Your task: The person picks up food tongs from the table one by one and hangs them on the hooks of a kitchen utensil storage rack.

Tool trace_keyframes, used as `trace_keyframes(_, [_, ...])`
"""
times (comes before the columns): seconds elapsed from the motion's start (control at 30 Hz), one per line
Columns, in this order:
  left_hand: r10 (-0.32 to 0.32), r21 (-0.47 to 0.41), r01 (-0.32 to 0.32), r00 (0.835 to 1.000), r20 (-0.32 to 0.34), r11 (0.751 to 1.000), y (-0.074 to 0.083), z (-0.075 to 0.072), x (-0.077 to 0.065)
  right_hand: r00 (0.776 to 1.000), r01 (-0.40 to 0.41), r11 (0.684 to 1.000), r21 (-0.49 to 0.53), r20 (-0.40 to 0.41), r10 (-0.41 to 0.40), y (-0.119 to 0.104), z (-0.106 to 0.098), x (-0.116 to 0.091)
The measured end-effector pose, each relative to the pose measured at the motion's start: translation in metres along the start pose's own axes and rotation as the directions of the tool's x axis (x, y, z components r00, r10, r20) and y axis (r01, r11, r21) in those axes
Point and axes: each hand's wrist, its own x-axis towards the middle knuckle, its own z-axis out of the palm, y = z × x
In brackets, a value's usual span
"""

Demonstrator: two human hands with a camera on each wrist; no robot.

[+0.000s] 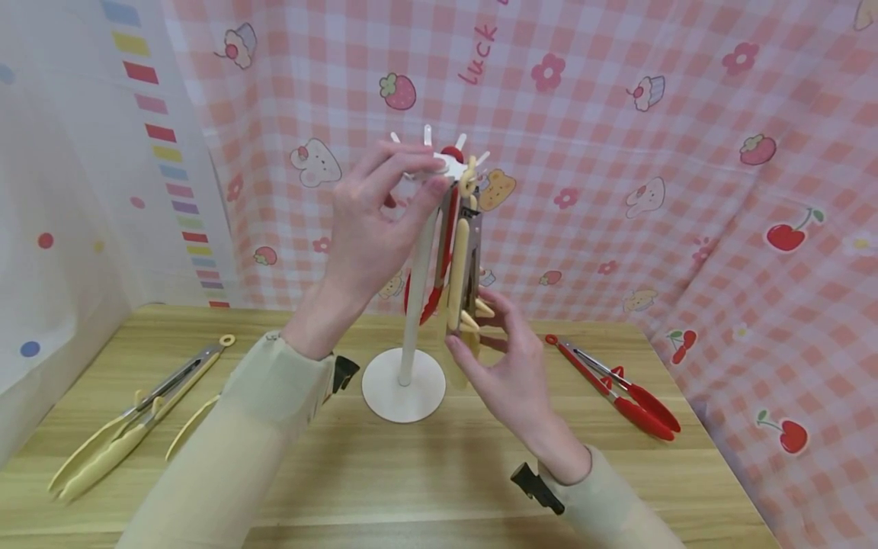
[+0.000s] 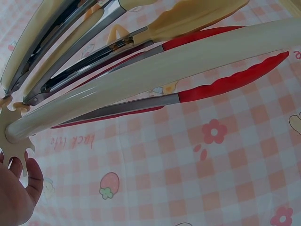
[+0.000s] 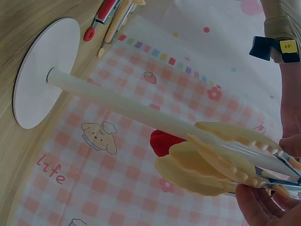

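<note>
A white rotating hook stand rises from a round base, with short hooks around its top. My left hand pinches the edge of the hook disc between thumb and fingers. Pale yellow tongs hang by their ring from a hook on the right side. Around their lower part my right hand curls its thumb and fingers. Red tongs hang behind the pole. In the left wrist view another pair of yellow tongs hangs beside the first, partly overlapping it.
Yellow tongs lie on the wooden table at left, beside another yellow piece mostly hidden by my left sleeve. Red tongs lie at right. A pink checked cloth hangs behind and at right.
</note>
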Motion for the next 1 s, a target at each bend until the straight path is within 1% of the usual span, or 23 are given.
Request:
trace_keyframes(0.2, [0.005, 0.001, -0.005, 1.000, -0.001, 1.000, -0.0002, -0.0001, 0.0000, 1.000, -0.004, 1.000, -0.010, 0.006, 0.004, -0.0004, 0.0010, 0.0017])
trace_keyframes(0.63, [-0.010, 0.007, 0.010, 1.000, 0.008, 1.000, 0.0004, -0.0009, -0.0002, 1.000, 0.003, 1.000, -0.010, 0.007, -0.003, -0.0016, 0.0032, 0.0014])
trace_keyframes(1.0, [0.007, -0.008, -0.007, 1.000, -0.001, 1.000, -0.0002, -0.0003, -0.0005, 1.000, 0.024, 1.000, -0.009, -0.004, -0.024, -0.0014, 0.0034, 0.0011])
